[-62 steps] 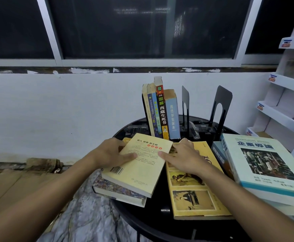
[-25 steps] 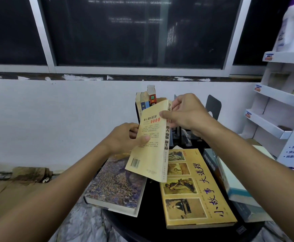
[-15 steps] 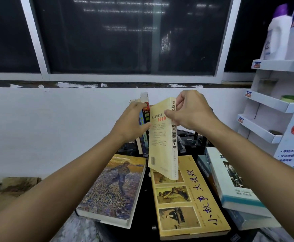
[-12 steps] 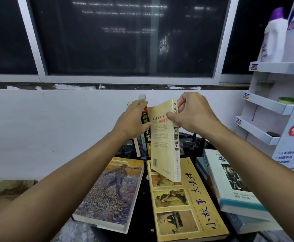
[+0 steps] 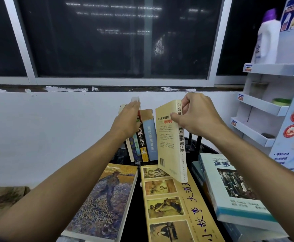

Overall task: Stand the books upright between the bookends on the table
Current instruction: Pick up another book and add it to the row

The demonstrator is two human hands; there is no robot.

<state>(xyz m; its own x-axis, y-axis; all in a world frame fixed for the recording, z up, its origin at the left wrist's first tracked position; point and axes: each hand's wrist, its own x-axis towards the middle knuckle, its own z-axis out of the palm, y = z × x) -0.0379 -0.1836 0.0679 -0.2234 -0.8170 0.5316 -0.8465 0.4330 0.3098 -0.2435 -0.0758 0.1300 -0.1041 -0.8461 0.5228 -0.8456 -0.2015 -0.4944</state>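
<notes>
- Between the bookends, mostly hidden, I see the row of upright books (image 5: 143, 137) on the round black table (image 5: 135, 215).
- My right hand (image 5: 196, 117) pinches the cream paperback book (image 5: 171, 140) at its top, lifted above the table.
- My left hand (image 5: 127, 119) lies flat against the row, grasping nothing.
- A narrow gap separates paperback and row.

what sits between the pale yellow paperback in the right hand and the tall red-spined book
In the head view, one upright light blue book stands between the yellow paperback and the red-spined book.
</notes>
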